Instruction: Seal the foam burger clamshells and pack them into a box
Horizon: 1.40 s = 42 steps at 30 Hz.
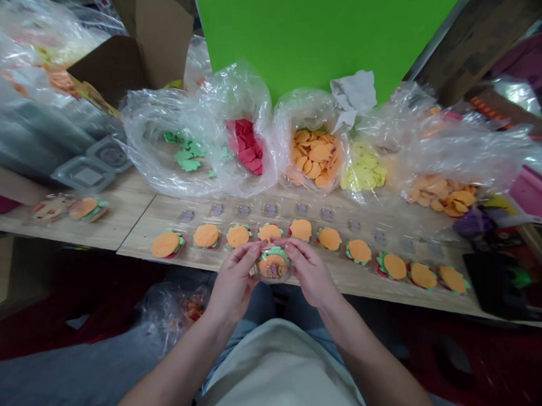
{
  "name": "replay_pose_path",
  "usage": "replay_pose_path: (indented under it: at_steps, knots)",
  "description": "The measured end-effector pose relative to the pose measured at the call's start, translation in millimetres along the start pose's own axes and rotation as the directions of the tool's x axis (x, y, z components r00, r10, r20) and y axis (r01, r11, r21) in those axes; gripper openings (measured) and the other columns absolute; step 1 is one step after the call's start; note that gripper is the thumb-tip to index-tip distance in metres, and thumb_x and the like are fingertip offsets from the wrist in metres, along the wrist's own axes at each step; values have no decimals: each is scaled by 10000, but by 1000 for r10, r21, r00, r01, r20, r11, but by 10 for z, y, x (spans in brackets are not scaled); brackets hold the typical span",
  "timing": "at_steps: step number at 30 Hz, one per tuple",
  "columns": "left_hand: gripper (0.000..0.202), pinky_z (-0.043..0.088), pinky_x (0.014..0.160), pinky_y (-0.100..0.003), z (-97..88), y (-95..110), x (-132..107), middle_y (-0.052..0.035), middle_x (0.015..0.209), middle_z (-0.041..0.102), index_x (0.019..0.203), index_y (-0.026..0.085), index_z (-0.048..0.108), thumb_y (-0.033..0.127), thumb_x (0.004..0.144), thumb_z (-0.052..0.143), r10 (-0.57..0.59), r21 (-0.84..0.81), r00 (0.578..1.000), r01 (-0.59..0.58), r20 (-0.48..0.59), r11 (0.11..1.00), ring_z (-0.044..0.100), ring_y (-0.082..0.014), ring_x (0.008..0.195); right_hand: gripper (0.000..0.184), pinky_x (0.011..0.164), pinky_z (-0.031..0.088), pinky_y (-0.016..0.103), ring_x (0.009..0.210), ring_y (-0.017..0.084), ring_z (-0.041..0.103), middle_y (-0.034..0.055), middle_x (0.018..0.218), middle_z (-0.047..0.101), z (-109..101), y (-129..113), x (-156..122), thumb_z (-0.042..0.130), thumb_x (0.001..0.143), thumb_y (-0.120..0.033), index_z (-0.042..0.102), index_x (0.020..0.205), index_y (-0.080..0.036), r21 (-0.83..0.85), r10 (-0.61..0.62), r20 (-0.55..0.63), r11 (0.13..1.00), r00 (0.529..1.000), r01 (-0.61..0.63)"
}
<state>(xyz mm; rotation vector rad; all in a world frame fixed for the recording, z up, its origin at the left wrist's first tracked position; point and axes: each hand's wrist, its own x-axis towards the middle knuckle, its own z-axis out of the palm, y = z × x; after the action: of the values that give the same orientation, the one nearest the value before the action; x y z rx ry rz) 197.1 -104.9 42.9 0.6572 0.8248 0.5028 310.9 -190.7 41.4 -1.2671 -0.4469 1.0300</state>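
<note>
Between my two hands is a small clear plastic box with a toy burger of orange, green and red pieces inside, its lid closed over it and a printed label on top. My left hand grips its left side, thumb at the upper edge. On the opposite side, my right hand pinches the box in the same way. Just beyond my fingers, a row of opened clear boxes runs along the table edge, each with a burger stack; one orange-topped burger lies right behind the held box.
Plastic bags along the back hold green leaf shapes, red pieces, orange ovals and yellow pieces. Empty clear boxes and two packed toys sit at left. A green panel stands behind; a black object lies right.
</note>
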Motion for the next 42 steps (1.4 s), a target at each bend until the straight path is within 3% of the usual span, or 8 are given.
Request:
replay_pose_path:
  at_steps: [8,13,18,24,29,32,38,42]
  knots:
    - [346,462,811,-265,53,61,-64,-53,1123,597,984,204,570,268,674,708,170,238,962,-220,213,946,555,-189,1025,267,633,480,278,874,194,577,43,994,629,38,-50,51,528,794,-446,631,891,-220,18,0,-57,1000,998,1]
    - [332,476,797,-286,134,40,-49,-22,1067,613,985,236,537,259,692,691,207,177,967,-233,151,956,585,-162,945,271,605,431,242,698,134,515,1,756,564,27,58,77,451,834,-463,558,787,-218,-277,-273,-334,943,902,182]
    - [337,505,748,-300,304,-113,-125,-11,1109,584,991,262,519,290,695,679,186,25,979,-189,86,982,584,-170,957,413,421,310,227,443,95,368,-52,505,373,-39,163,69,356,852,-530,442,616,-202,-431,-310,-430,896,848,109]
    - [336,476,801,-290,297,-261,-210,-23,1082,598,1013,254,522,301,712,664,164,12,982,-165,95,986,576,-165,970,420,469,283,234,446,85,353,-56,462,346,-281,109,10,350,883,-450,372,548,-198,-650,-459,-295,739,838,175]
    - [272,454,776,-271,194,-26,-46,-54,944,663,916,184,662,362,710,649,27,376,965,-128,262,918,590,-183,880,421,517,277,252,464,91,345,-38,471,385,-442,31,-76,371,879,-384,386,503,-196,-826,-534,-44,495,844,270]
    - [208,443,710,-247,204,33,20,-43,814,668,822,172,696,319,676,680,35,528,956,-191,291,827,580,-165,770,398,541,286,263,482,102,361,-23,492,430,-456,0,-98,374,877,-371,449,525,-201,-840,-516,47,444,855,313]
    - [187,422,652,-222,252,-142,27,-28,736,655,760,158,691,332,708,645,130,535,958,-252,255,806,550,-138,696,379,563,286,265,508,112,400,-18,518,459,-516,41,-55,401,867,-397,482,552,-203,-833,-479,-32,498,877,242]
    - [210,431,648,-224,326,-192,137,-25,716,648,759,141,671,340,693,662,142,446,966,-228,217,866,553,-131,681,415,532,277,253,497,111,375,-38,491,393,-471,142,-63,361,874,-452,409,544,-204,-711,-467,-314,692,826,121]
